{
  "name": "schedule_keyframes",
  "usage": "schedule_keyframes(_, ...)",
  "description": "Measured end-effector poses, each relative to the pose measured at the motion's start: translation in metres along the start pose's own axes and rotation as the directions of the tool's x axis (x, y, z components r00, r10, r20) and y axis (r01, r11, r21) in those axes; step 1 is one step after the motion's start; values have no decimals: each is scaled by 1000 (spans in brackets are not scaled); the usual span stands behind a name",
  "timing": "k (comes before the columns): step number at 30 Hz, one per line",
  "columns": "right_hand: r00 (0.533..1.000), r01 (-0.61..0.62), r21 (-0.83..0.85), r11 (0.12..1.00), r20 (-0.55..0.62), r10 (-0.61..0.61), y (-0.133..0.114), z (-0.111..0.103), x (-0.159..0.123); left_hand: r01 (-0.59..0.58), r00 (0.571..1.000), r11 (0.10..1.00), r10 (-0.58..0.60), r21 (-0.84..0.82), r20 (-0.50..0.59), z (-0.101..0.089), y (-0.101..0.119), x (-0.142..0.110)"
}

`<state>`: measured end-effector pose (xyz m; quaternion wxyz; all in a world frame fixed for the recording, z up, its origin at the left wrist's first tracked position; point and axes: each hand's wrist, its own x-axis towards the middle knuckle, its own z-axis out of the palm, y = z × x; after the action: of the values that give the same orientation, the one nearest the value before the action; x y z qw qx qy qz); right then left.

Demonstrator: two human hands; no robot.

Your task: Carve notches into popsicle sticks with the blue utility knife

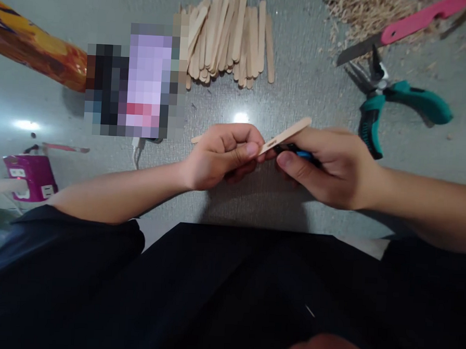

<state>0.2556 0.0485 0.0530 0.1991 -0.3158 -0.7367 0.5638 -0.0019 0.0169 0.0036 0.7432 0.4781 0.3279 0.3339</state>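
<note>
My left hand (226, 156) is closed, with thumb and fingers pinching the lower end of a wooden craft stick (292, 132). The stick slants up to the right and has a small dark hole or cut near its middle. My right hand (331, 166) is wrapped round a small black-and-blue tool (303, 154), its tip close against the stick. Most of this tool is hidden by the fingers, so its exact kind does not show. A narrow pale wooden end (196, 140) sticks out behind my left hand.
A pile of craft sticks (224, 36) lies at the back. To the right are teal-handled pliers (411, 98), a pink-handled saw (418, 23) and wood shavings (354, 14). An orange packet (36, 44), a blurred-out screen (148, 76), a white cable (135, 154) and a purple power socket block (32, 177) are left.
</note>
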Motion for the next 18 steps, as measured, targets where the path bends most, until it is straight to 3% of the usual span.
schedule_keyframes(4, 992, 127, -255, 959, 24, -125, 1, -3, -2, -41, 997, 995, 45, -88, 54, 3, 2, 4)
schedule_keyframes(9, 961, 254, -516, 818, 42, -272, 10, -2, -5, -118, 984, 979, 137, -165, 115, 3, -1, 6)
schedule_keyframes(13, 941, 320, -542, 777, 88, -326, 9, 1, -6, -201, 969, 975, 211, -92, 124, 2, -1, 5)
schedule_keyframes(18, 946, 321, -452, 832, 106, -308, 11, 5, -9, -259, 958, 966, 254, 24, 135, 2, 4, 4)
